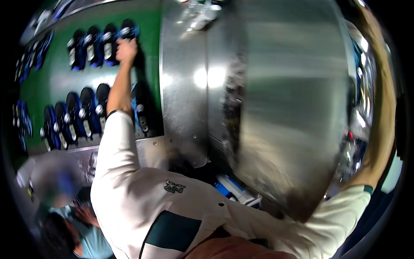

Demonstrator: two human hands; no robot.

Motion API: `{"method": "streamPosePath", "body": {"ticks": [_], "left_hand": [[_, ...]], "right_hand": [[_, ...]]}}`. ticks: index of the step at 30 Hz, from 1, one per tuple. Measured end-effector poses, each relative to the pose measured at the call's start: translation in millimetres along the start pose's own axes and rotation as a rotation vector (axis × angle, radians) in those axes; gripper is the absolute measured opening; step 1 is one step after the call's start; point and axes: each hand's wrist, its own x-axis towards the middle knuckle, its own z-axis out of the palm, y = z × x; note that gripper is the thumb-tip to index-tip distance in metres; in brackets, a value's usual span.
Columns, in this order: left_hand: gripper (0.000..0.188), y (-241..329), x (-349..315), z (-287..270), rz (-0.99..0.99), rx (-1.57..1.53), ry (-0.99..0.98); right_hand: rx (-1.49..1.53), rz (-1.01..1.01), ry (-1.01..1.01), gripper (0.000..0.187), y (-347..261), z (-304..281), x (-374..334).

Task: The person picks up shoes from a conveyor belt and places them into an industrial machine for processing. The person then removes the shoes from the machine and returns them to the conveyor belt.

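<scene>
Several black-and-blue shoes (91, 46) stand in rows on a green belt (148, 26) to my left. At the right end of the far row, my left hand (126, 51) is closed on the near end of a black-and-blue shoe (128, 29); blur hides part of the fingers. Below my left forearm stands another black-and-blue shoe (140, 108), apart from the near row. My right arm (379, 99) stretches up along the right rim of the view. The right hand itself is out of the picture.
A smooth metal casing (297, 86) fills the middle right, next to a metal ledge (183, 86). Clear plastic items (205, 16) lie on the ledge's far part. Another person (92, 237) is at the lower left. A blue-and-white object (235, 190) is below the casing.
</scene>
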Motion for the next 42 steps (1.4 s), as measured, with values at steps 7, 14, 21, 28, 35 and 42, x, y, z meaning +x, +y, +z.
{"method": "streamPosePath", "body": {"ticks": [7,14,21,28,35,42], "left_hand": [[0.051,-66.3,-160.8,-59.6,0.543,-0.526,-0.164],[0.044,2.3,-503.5,-148.9,0.47,-0.777,-2.04],[0.069,107.7,-710.4,-177.1,0.574,-1.107,-2.517],[0.047,31.8,-863.4,-156.5,0.191,-0.411,-2.647],[0.042,-88.6,-990.8,-158.5,0.599,0.036,-2.561],[0.06,-185.9,-1134.8,-106.7,0.827,0.604,-2.677]], "right_hand": [[0.374,0.527,0.154,0.051,-38.2,-90.7,-137.6],[0.423,1.324,0.346,0.053,-176.4,-252.7,-315.3],[0.924,1.642,0.189,0.057,-352.5,-315.9,-509.2],[0.882,2.236,0.903,0.067,-546.0,-375.5,-616.7],[0.129,2.798,1.252,0.059,-676.2,-411.9,-655.4],[-0.638,2.762,1.509,0.058,-796.8,-494.4,-708.8]]}}
